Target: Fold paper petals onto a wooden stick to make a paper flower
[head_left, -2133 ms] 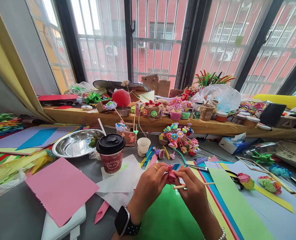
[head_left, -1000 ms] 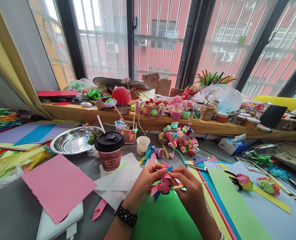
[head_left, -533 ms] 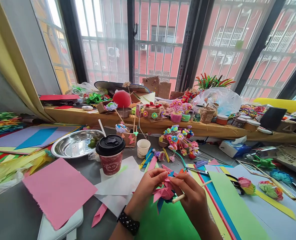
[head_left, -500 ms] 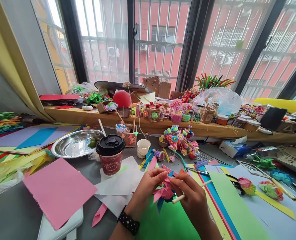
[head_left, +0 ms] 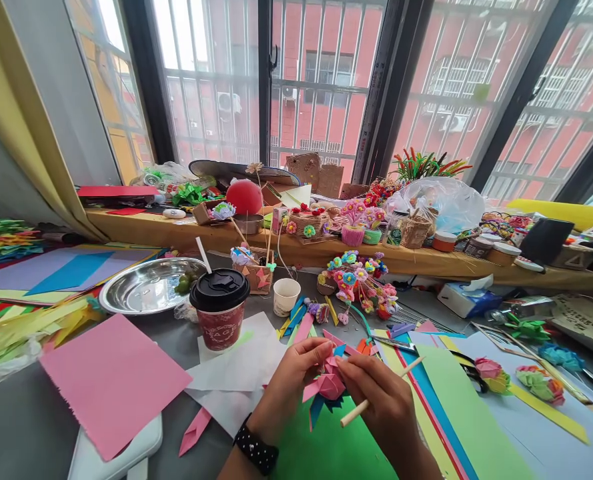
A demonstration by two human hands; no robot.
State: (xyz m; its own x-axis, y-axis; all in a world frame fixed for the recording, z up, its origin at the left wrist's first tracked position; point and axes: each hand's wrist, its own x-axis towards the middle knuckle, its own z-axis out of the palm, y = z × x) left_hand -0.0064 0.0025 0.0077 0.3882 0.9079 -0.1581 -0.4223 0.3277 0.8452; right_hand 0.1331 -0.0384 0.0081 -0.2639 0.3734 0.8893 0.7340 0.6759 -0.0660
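Over the near middle of the grey table, my left hand (head_left: 292, 385) and my right hand (head_left: 380, 403) meet around a small pink folded paper flower (head_left: 329, 383) with blue pointed paper leaves under it. The left fingers pinch its top. The right fingers pinch its right side, and a thin wooden stick (head_left: 380, 391) lies slanted across that hand. A black watch sits on my left wrist. A green paper sheet (head_left: 329, 450) lies just below both hands.
A lidded paper cup (head_left: 221, 309) stands left of my hands, with a steel dish (head_left: 145, 288) behind it. A pink sheet (head_left: 113, 382) lies at the left. Coloured paper strips (head_left: 456, 407) and paper flowers (head_left: 491, 367) lie right. The crowded sill (head_left: 326, 248) runs along the back.
The flower was hidden between my fingers at first; now its petals and blue leaves show. The stick has tilted from level to slanted, its near end lower, and both hands have dropped slightly.
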